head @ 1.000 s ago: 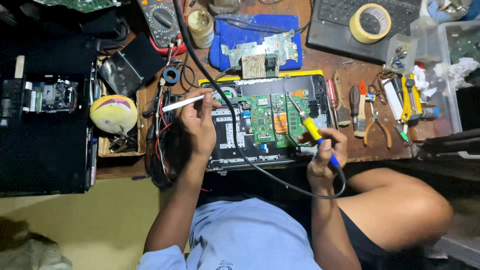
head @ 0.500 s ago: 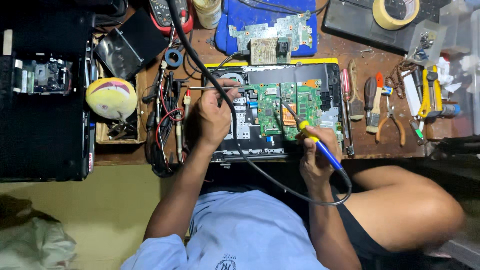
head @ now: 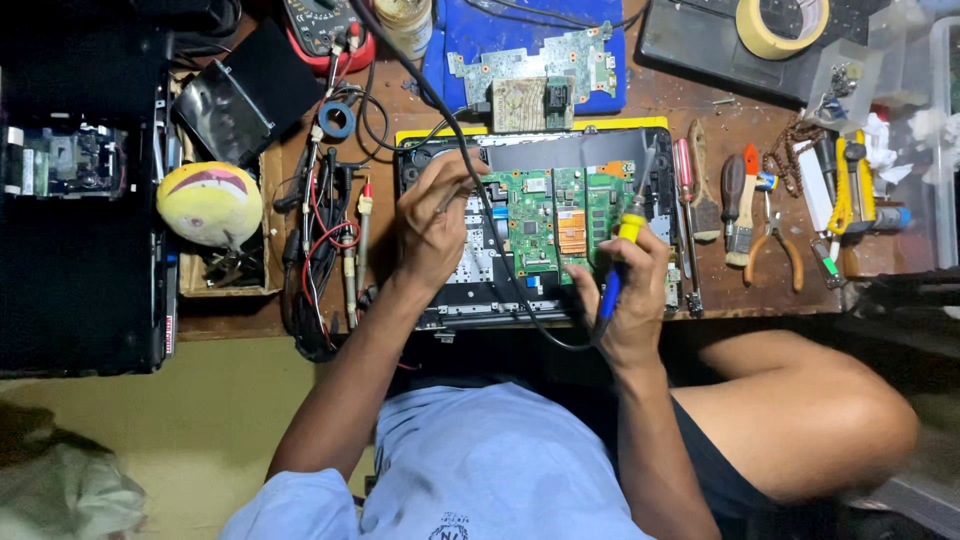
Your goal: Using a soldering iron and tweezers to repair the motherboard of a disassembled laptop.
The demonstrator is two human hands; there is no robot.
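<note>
Right hand grips yellow-blue soldering iron pen-style, tip up by green board, prob. for fine control. Left hand, at board's left, pinches thin wire, maybe solder. Board sits mid-counter.

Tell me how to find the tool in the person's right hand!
Find the opened laptop in the middle of the wooden bench. On its right side, the right hand grips the soldering iron over the green circuit board. Unlike the loose tools beside it, it has a yellow-and-blue handle and trails a black cable.
</note>
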